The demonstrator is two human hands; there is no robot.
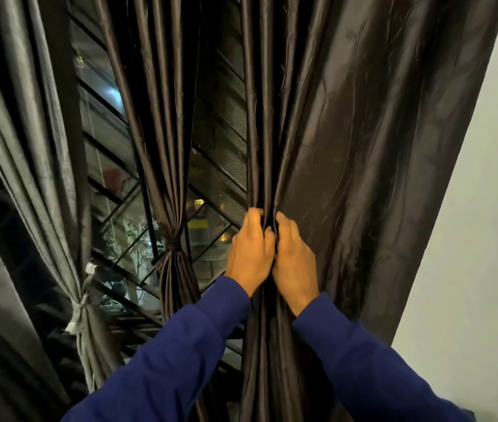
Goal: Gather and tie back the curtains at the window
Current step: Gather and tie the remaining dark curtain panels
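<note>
A wide dark brown curtain [363,132] fills the right centre of the frame, its right edge falling against a pale wall [485,208] that runs down the right side. Its left part is bunched into narrow folds at centre frame, while the rest hangs broad and flat toward the wall. Left of it, a strip of window [217,166] with a dark diagonal grille shows through, the only open gap between the cloths. At the far left a grey curtain [28,147] hangs gathered and bound low down with a pale tie [79,309]. Between the grey one and the window strip, a narrow brown curtain [156,117] is already cinched by a dark tie [173,242] at lower centre. Two blue sleeves [180,345] rise from the bottom edge. The left hand [249,254] and right hand [295,257] sit side by side, touching, fingers of both curled into the bunched folds and gripping them.
</note>
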